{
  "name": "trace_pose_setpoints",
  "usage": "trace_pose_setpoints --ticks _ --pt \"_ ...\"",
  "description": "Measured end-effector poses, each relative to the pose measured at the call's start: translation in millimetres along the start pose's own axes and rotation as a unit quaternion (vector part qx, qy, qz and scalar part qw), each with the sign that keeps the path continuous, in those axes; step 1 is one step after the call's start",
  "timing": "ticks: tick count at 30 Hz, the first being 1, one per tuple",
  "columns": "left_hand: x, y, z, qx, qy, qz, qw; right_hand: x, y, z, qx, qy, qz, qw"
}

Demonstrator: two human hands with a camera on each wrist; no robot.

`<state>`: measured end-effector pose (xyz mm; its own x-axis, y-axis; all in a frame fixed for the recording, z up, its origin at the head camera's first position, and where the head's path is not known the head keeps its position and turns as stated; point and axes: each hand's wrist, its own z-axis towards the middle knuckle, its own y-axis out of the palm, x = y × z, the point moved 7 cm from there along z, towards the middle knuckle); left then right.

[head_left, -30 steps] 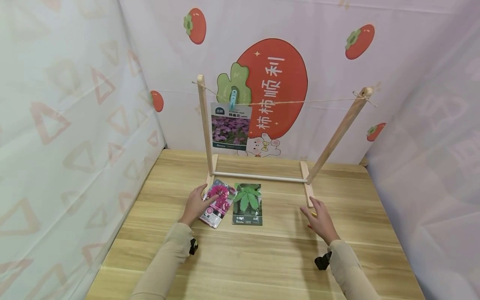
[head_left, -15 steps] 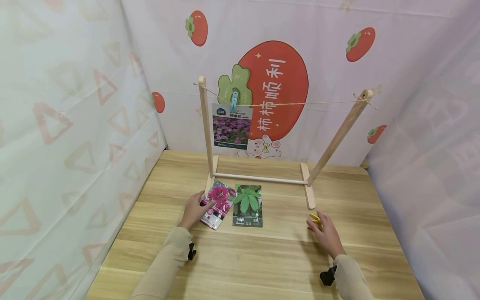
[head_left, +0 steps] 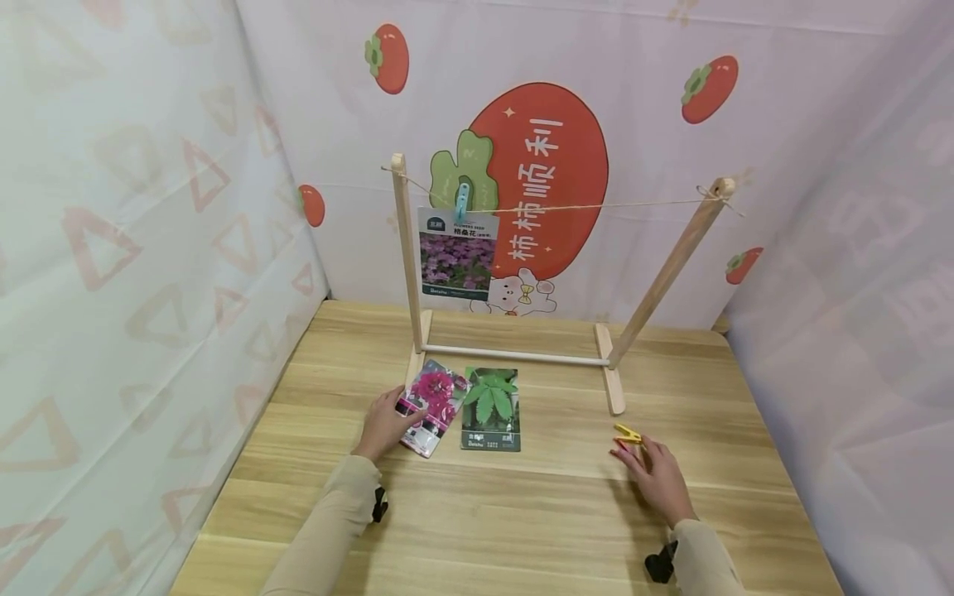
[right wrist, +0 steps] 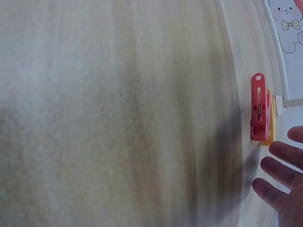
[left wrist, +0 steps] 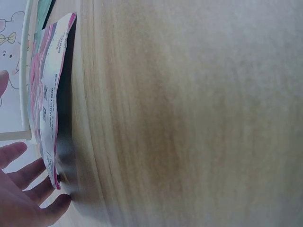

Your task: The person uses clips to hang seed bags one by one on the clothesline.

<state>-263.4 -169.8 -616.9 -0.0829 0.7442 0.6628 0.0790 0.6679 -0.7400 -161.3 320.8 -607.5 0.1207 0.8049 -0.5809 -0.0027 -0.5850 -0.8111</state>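
Note:
A seed packet with pink flowers (head_left: 438, 396) lies slanted on the table. My left hand (head_left: 385, 425) is at its left edge, thumb above the packet; in the left wrist view the spread fingers (left wrist: 35, 191) are by the packet's edge (left wrist: 51, 90). Beside it a green-leaf seed packet (head_left: 492, 411) lies flat. On the right, a yellow clothespin (head_left: 628, 433) and a red clothespin (right wrist: 259, 111) lie together on the table. My right hand (head_left: 659, 480) is right beside them, its fingers (right wrist: 279, 172) loosely extended and gripping nothing.
A wooden stand (head_left: 406, 257) with a low white crossbar (head_left: 514, 355) stands at the back. Across its top runs a string (head_left: 596, 205), where a blue clothespin (head_left: 463, 201) holds a purple-flower seed packet (head_left: 456, 257). A printed cloth (head_left: 633, 50) hangs behind.
My right hand has drawn back toward me and slightly right, bringing the yellow and red clothespins into fuller view. The left hand has stayed by the pink-flower packet, shifting only slightly.

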Motion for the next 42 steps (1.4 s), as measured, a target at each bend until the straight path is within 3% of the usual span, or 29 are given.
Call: trace_pose_setpoints --ticks 5,11,20,32,42 --pt "-1.9 0.8 1.3 0.008 0.006 0.009 0.9999 3.8 3.4 -0.7 -0.013 0.013 -0.024 1.000" --pt "3.7 -1.1 0.8 0.019 0.003 0.021 0.9996 -0.8 6.5 3.9 0.014 -0.024 -0.041 0.999" --pt "11.8 2.2 1.1 0.031 -0.002 0.023 0.9993 -4.3 12.5 10.1 0.018 -0.036 -0.052 0.998" --pt "10.0 1.8 6.9 0.049 -0.010 -0.011 0.9987 -14.5 13.6 14.0 0.057 -0.070 -0.056 0.994" --pt "8.0 -2.0 9.6 0.076 -0.016 -0.018 0.9968 -16.4 13.3 15.6 0.072 -0.069 -0.062 0.993"
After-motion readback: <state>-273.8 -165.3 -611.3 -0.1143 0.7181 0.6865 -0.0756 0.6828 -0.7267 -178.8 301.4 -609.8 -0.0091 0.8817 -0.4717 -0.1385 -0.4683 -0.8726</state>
